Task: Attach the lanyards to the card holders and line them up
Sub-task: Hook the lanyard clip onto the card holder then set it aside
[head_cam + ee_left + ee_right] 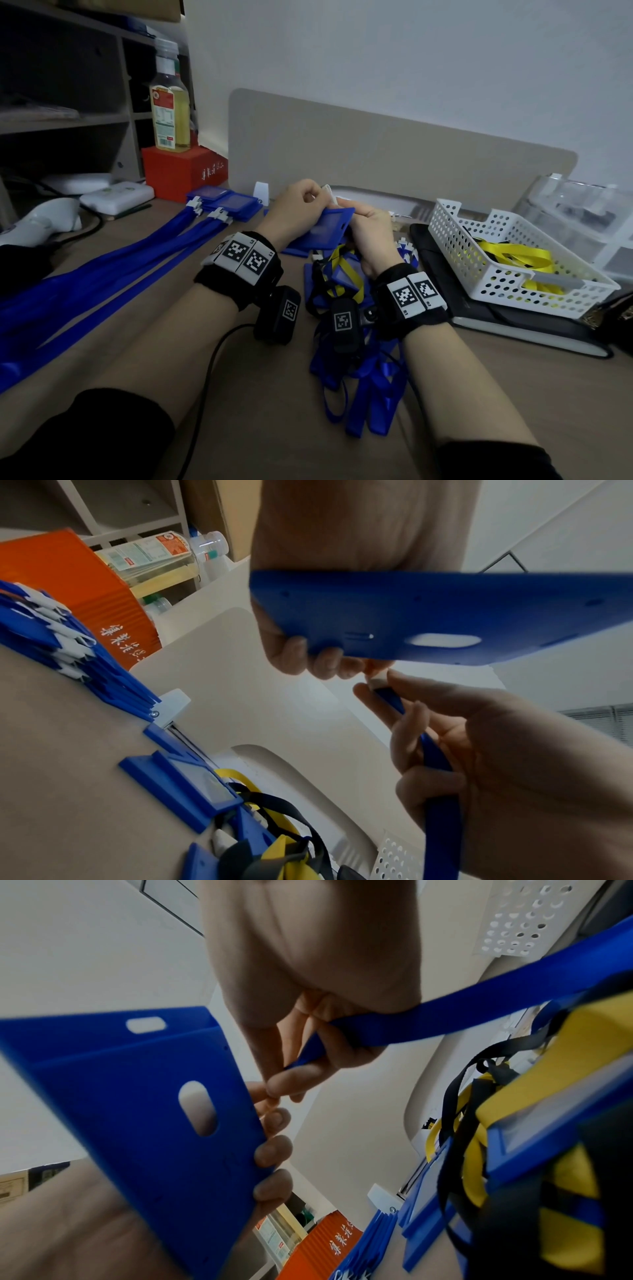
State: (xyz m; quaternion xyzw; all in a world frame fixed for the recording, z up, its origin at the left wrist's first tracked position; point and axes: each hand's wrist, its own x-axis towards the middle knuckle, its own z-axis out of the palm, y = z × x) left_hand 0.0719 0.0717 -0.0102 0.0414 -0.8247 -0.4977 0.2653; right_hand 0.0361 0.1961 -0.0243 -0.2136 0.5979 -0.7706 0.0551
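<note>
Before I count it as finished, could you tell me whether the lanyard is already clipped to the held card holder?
Not yet: card holder's slot shows empty; lanyard clip sits apart.

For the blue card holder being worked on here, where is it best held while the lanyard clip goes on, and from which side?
Probably by a long side edge, from the left, as the left hand grips the blue card holder now: fingers wrap one long edge. That leaves the slotted short end free toward the right hand, which pinches the blue lanyard near its clip end.
</note>
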